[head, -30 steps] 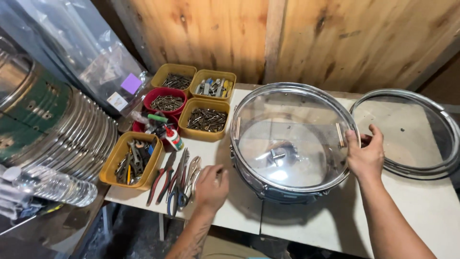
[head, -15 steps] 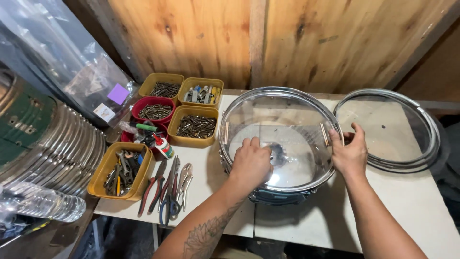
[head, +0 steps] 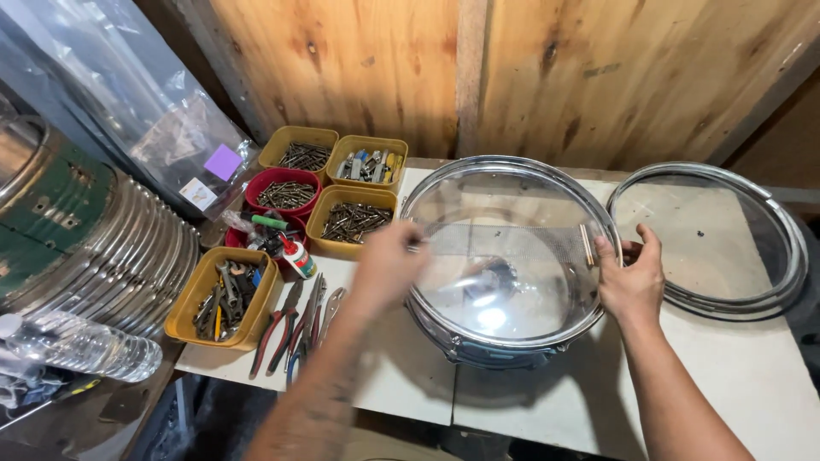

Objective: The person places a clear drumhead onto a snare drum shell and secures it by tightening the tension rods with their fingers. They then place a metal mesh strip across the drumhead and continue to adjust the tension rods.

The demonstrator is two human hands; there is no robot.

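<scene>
Trays of screws point(head: 353, 220) and pliers point(head: 286, 329) lie to my left on the tabletop point(head: 752, 376). My left hand point(head: 389, 260), blurred, fingers seemingly loose, touches the snare drum's point(head: 508, 265) left rim; my right hand point(head: 632, 282) grips its right rim. The clear head sits on; a spare hoop point(head: 790, 256) lies unused beside it.

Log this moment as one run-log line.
left hand: on drum left rim, blurred | right hand: gripping right rim | spare hoop: on table, right | yellow bins: left of drum

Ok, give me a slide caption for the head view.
Left hand and right hand grip opposite rims of a clear-headed chrome snare drum on a white table.
</scene>
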